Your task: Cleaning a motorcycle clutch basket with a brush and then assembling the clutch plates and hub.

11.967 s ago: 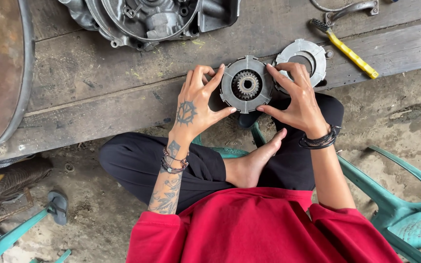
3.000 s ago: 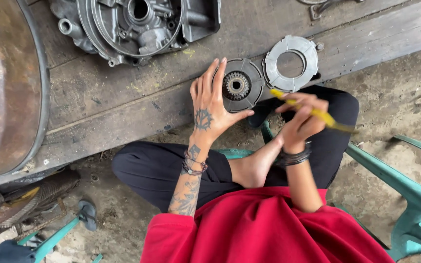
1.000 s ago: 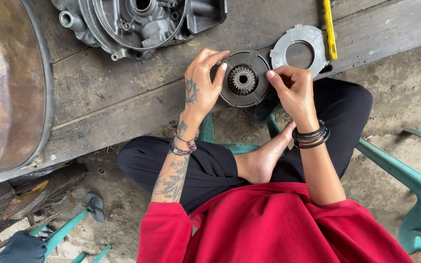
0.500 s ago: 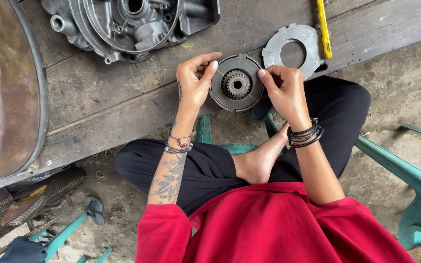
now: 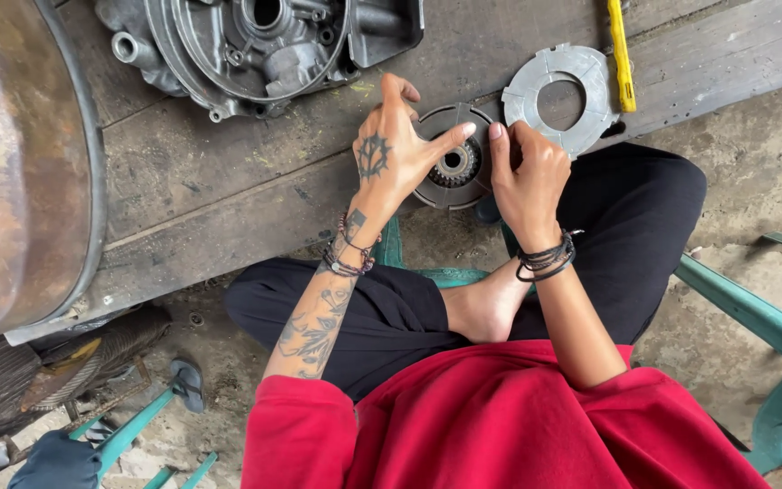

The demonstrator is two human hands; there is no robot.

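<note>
Since half a second ago, we are bringing our fingertips closer over the round clutch hub (image 5: 452, 169), which is lying flat at the edge of the wooden board (image 5: 228, 195). Our left hand (image 5: 394, 149) and right hand (image 5: 527, 172) are pinching its rim. Its toothed centre is facing upward, axis vertical. Next, we judge, a careful even lift is needed.

Left hand (image 5: 391, 154) and right hand (image 5: 529, 177) on round geared clutch part (image 5: 452, 172), grey plate (image 5: 561, 98) beside, wooden bench (image 5: 228, 181)
</note>
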